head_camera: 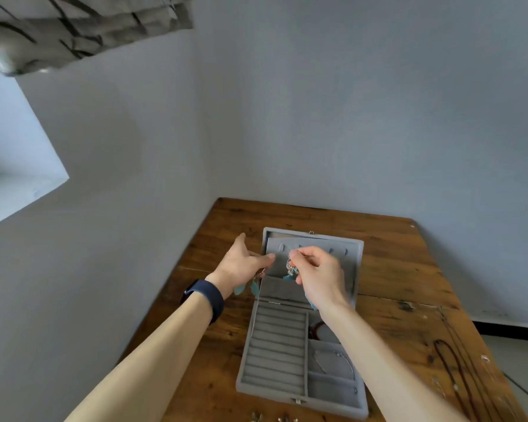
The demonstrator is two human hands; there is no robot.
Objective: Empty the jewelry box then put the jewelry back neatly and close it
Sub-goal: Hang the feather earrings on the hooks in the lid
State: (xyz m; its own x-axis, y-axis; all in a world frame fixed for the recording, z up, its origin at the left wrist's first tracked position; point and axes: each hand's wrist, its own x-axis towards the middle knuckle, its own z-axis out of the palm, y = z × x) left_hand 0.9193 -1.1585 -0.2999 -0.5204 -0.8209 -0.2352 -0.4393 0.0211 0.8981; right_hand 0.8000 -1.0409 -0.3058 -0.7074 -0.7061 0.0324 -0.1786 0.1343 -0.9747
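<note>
Head view: right hand (317, 275) pinches an earring (290, 269) by its hook, just before the open box's lid (352, 269), seemingly to hang it there. Left hand (241, 266), beside it, grips the other earring (252, 286), feathers dangling beneath.

Your view: worn wooden table (403, 263) against grey-blue wall (348, 117); patterned curtain (83, 28) upper left, pale window ledge (16, 193) below it.

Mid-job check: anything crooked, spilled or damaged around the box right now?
In the open lid of the grey velvet jewelry box, the grey hook panel sits crooked, its top edge slanting against the lid's frame. The left hand and right hand each hold a teal feather earring. Nothing looks spilled or broken.
</note>
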